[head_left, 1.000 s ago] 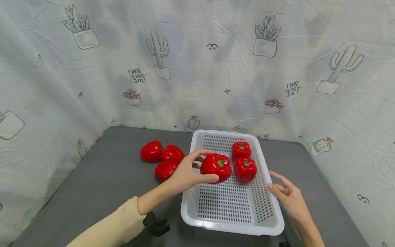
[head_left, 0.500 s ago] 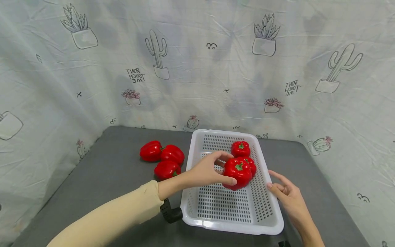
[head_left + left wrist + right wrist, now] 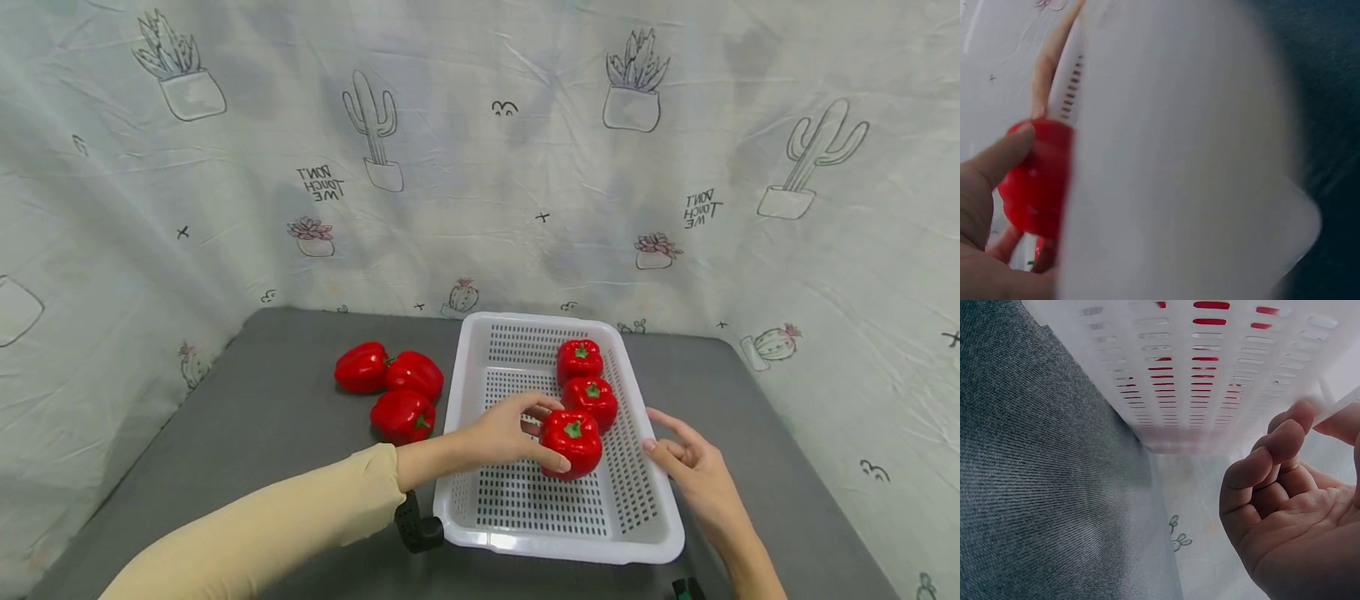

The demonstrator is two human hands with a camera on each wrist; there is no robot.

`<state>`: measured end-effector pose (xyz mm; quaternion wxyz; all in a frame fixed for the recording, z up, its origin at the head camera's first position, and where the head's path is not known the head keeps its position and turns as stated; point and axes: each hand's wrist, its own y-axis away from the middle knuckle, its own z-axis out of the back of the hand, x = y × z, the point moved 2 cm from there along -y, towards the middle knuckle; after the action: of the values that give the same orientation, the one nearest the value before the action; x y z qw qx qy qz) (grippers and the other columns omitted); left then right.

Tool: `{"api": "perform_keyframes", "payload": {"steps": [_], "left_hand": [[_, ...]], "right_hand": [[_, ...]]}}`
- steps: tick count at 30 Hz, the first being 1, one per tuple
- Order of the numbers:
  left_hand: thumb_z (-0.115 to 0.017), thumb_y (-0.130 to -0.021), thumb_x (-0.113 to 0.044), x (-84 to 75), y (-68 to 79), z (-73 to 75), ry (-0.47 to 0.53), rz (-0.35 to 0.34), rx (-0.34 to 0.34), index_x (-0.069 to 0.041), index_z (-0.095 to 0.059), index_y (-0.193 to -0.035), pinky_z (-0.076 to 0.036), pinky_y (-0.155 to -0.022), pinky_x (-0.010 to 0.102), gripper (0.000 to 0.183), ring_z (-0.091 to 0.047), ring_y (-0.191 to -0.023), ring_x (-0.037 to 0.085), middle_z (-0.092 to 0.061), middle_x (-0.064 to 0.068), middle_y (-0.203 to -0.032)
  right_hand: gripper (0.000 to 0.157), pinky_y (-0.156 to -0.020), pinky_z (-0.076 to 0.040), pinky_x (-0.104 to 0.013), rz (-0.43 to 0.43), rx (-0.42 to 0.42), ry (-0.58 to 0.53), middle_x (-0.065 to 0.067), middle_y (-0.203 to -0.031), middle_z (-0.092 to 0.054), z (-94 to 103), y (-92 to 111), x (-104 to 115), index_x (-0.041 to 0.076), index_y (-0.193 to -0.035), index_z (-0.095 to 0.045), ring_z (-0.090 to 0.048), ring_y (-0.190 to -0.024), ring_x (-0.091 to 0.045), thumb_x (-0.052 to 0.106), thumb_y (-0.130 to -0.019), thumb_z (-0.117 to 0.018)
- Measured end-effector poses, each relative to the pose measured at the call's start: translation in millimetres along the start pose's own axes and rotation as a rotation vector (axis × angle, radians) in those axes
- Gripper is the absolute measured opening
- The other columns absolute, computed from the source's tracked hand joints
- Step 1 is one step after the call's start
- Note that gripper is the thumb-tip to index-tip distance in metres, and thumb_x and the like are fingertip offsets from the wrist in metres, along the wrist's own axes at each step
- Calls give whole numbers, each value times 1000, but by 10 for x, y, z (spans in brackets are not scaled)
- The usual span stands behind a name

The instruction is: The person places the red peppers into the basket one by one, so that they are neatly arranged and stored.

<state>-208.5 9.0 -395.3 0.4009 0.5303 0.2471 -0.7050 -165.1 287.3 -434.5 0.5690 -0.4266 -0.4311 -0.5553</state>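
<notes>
Presently, the held red pepper (image 3: 573, 450) is inside the white basket (image 3: 555, 546), stem up, on the near side of two more peppers (image 3: 592, 407); contact with the basket floor cannot be confirmed. Your left grip (image 3: 502, 432) clasps it sideways between thumb and fingers. Advisably, set it level before releasing, lest it roll. Brace the basket with your right grip (image 3: 701, 483), which pinches the rim. Three loose peppers (image 3: 414, 375) lie leftward on the worktop (image 3: 262, 417).

The person's left hand (image 3: 501, 432) has carried a red bell pepper (image 3: 572, 454) rightward and lower within the white plastic basket (image 3: 558, 547); a second pepper (image 3: 592, 398), half hidden a moment ago, now shows behind it.
</notes>
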Motion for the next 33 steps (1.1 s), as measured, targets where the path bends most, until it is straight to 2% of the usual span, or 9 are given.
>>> {"api": "perform_keyframes", "payload": {"steps": [6, 15, 24, 33], "left_hand": [[-89, -70, -24, 48, 46, -142, -56, 99, -68, -17, -56, -125, -57, -76, 34, 64, -60, -92, 16, -59, -2, -114], [-89, -70, -16, 67, -9, -349, -2, 107, -154, -17, -56, -126, -56, -78, 37, 65, -57, -99, 18, -60, -2, -112], [-88, -70, -12, 101, -51, -511, 33, 106, -131, -16, -58, -128, -56, -80, 36, 66, -59, -96, 17, -60, -3, -113], [-86, -73, -9, 118, -91, -526, 88, 88, -136, -14, -56, -132, -56, -81, 36, 66, -59, -97, 19, -59, -2, -115]], "right_hand": [[63, -67, -59, -41, 1, 0, 1, -20, -102, -69, -5, 9, 13, 8, -149, -36, -72, -84, -28, 27, -97, -65], [61, -66, -59, -40, 12, 6, -5, -20, -103, -69, -8, 18, 33, 6, -149, -35, -72, -85, -27, 24, -98, -64], [62, -67, -59, -40, 8, -1, 1, -20, -102, -70, -35, 15, 27, 7, -149, -36, -72, -84, -26, 24, -97, -64], [60, -65, -59, -41, 6, 4, -16, -19, -101, -70, -22, 19, 31, 6, -149, -36, -72, -84, -26, 22, -98, -63]]}}
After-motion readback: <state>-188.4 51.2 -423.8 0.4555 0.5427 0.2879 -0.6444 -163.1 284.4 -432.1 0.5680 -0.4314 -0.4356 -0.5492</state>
